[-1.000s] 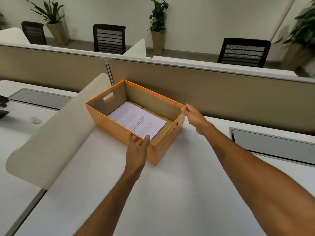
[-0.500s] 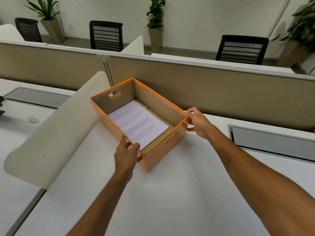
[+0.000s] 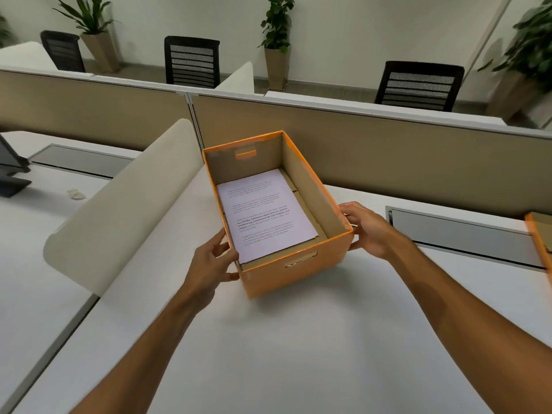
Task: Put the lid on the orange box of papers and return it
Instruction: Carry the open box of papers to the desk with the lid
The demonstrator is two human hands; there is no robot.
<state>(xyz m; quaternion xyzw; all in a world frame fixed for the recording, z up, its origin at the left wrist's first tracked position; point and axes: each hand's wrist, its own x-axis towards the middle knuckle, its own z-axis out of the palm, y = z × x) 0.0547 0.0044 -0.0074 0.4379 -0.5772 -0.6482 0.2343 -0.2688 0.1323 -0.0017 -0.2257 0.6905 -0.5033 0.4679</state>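
Observation:
An open orange box (image 3: 294,271) sits on the white desk (image 3: 268,354), its short end toward me. Printed papers (image 3: 264,215) lie flat inside it. My left hand (image 3: 210,265) grips the box's near left corner, thumb over the rim. My right hand (image 3: 369,228) holds the near right corner from outside. An orange piece at the far right edge of the view looks like the lid (image 3: 540,237); only its corner shows.
A cream curved divider (image 3: 125,210) stands left of the box. A beige partition (image 3: 388,150) runs behind it. A grey cable tray cover (image 3: 460,231) lies to the right. A crumpled scrap (image 3: 76,194) and a dark monitor base (image 3: 10,177) are on the left desk.
Both hands have turned the box clockwise and drawn it nearer, so its short end now faces me. The orange piece has come into view at the right.

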